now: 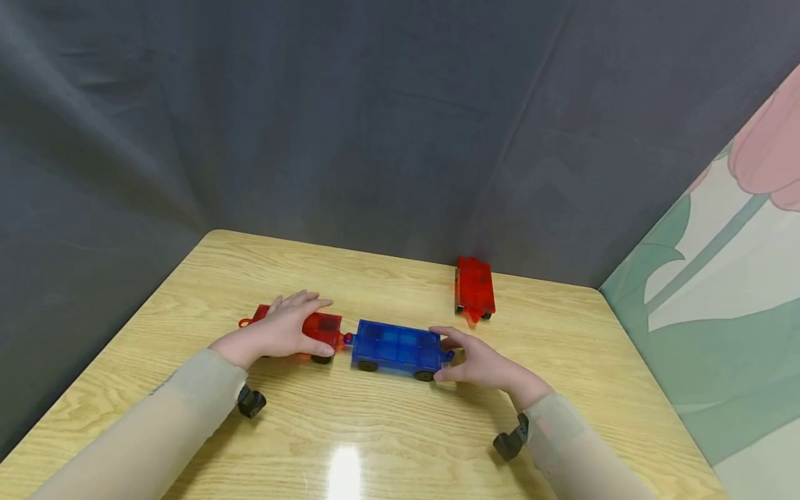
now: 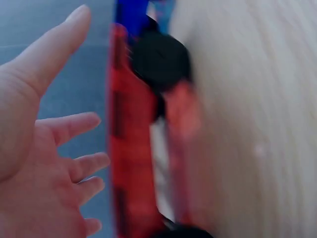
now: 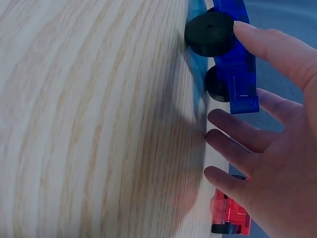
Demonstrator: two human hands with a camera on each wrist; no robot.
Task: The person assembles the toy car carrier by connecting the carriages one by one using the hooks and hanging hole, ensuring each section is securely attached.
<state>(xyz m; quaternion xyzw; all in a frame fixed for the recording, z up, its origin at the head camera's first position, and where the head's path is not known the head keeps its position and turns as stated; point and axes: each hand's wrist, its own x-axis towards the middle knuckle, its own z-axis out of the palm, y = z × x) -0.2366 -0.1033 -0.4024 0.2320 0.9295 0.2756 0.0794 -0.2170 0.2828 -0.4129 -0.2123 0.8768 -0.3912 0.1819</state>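
A translucent red toy wagon (image 1: 325, 325) with black wheels stands on the table at the left. Over it lies my left hand (image 1: 284, 330), which covers its middle. The left wrist view shows that hand (image 2: 39, 148) spread beside the wagon's red side (image 2: 130, 144), thumb and fingers apart from it. In line to the right is a translucent blue toy wagon (image 1: 396, 345); its left end meets the red wagon's hitch (image 1: 346, 339). My right hand (image 1: 478, 360) holds the blue wagon's right end between thumb and index finger. Its other fingers (image 3: 233, 144) extend free below the hitch.
A second red wagon (image 1: 475, 285) stands apart near the back edge of the wooden table (image 1: 387, 430). Behind the table hangs a dark grey cloth (image 1: 350, 139). At the right is a flower-patterned cloth (image 1: 719, 292).
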